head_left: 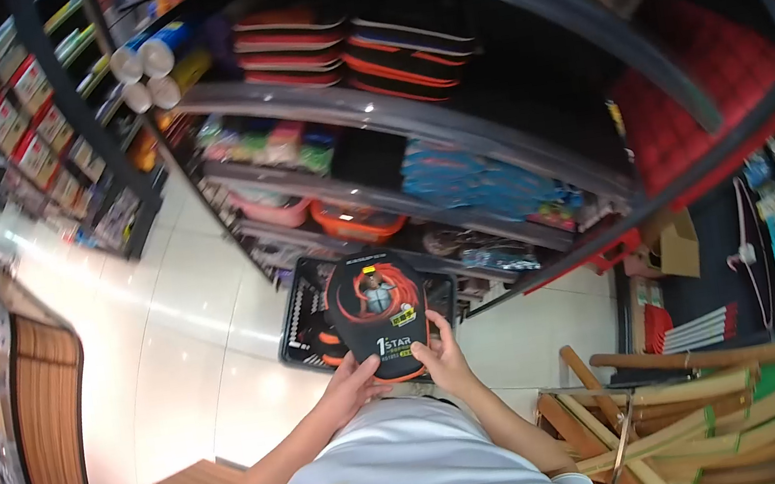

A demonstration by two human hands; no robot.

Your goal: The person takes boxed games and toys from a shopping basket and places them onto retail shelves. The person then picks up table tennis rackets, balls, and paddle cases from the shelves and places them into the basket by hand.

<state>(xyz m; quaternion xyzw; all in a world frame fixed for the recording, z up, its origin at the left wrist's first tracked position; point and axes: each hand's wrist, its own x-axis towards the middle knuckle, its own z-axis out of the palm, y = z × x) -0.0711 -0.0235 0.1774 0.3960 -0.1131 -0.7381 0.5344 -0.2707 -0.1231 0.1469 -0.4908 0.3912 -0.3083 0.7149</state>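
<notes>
Between my two hands is a black, paddle-shaped table tennis bat case (379, 314) with orange edging, "1 STAR" lettering and a printed figure on its front. My left hand (354, 387) grips its lower left edge, thumb on the front. At the lower right, my right hand (443, 353) holds it with the thumb near the lettering and fingers along the side. Below the case stands a black plastic basket (297, 329), partly hidden by it. Black and orange items (330, 337) show inside the basket.
Ahead is a shelf unit holding stacked black-and-orange cases (406, 59), blue packages (487, 176) and an orange basin (355, 222). Bamboo-like wooden pieces (699, 416) stand at right. A wood-sided display (54, 418) is at left, on the tiled floor (196, 358).
</notes>
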